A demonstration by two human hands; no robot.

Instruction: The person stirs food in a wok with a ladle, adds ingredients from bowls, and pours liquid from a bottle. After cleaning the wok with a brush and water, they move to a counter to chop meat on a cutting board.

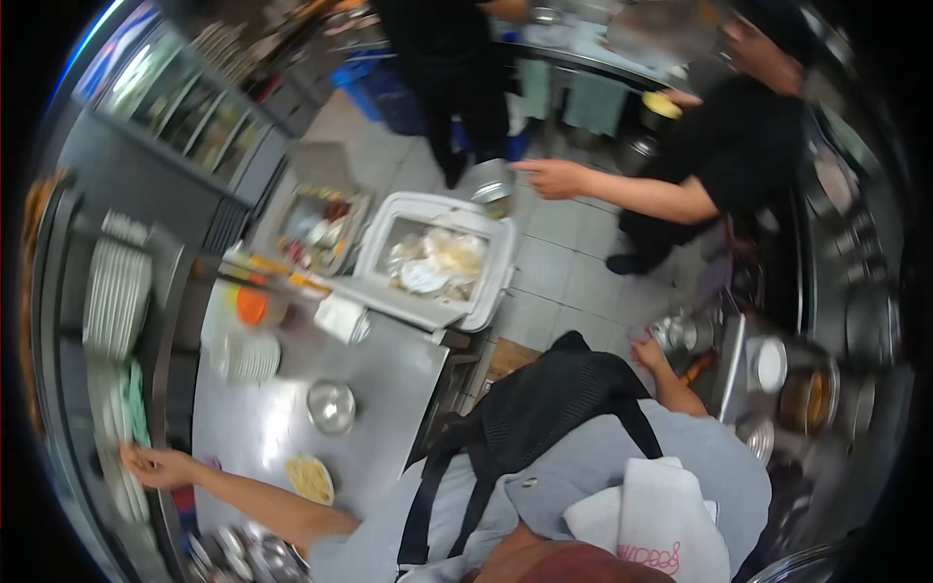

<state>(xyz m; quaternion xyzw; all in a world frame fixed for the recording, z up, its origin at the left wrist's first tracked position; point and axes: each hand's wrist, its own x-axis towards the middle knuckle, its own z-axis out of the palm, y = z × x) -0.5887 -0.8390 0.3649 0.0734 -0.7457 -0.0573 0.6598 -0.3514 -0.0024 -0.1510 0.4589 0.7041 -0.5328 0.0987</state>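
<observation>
Stretched out to the left, my left hand [157, 467] has its fingers drawn together at the edge of a stack of long white plates [129, 494] on the side shelf. A green cloth [134, 403] lies just above it there. My right hand [649, 353] is on the other side of my body, its fingers curled, beside a shiny metal container [680, 335]. What the curled fingers hold, if anything, I cannot tell. Below my left forearm, the steel counter carries a bowl of pale noodle-like strips [310, 480] and a round metal bowl [331, 406].
Ahead stands a white bin [494, 282] of rubbish, beside another bin [316, 228] of scraps. A co-worker's arm [622, 189] reaches over the floor; another person in black [437, 68] stands farther back. White plates [245, 358] sit on the counter, and pots [809, 398] line the right.
</observation>
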